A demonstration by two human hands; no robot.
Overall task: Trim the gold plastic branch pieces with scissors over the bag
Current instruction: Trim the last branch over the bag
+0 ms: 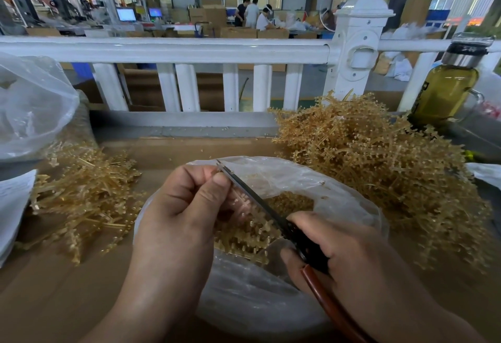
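In the lower centre of the frame, a gold branch piece (240,204) is pinched in the left hand (184,207), with thumb and curled fingers closed on it. The piece is held directly over the open mouth of a clear plastic bag (339,190) that lies on the brown tabletop (54,288). Much of the piece is hidden behind the fingers.

The scissors (252,196) are gripped in the right hand (349,256) at the lower right, the fingers wrapped round the dark pivot and the red-brown handles. The blades are pointed up and to the left, laid against the branch piece just beside the left thumb, with the tips seen past the left fingertips. The blades appear as one dark line; whether they are fully closed cannot be told.

Inside the bag, a heap of gold pieces (244,237) is seen beneath the hands.

A large tangled pile of gold branches (374,169) is heaped at the right of the frame, touching the bag's far right edge. A smaller, flatter pile (86,196) is spread at the left, near the left wrist. A second, crumpled plastic bag (32,106) is seen at the upper left, and a glass bottle (447,90) of yellow-green liquid stands at the upper right behind the large pile. A white railing (189,49) is run across the top of the frame.
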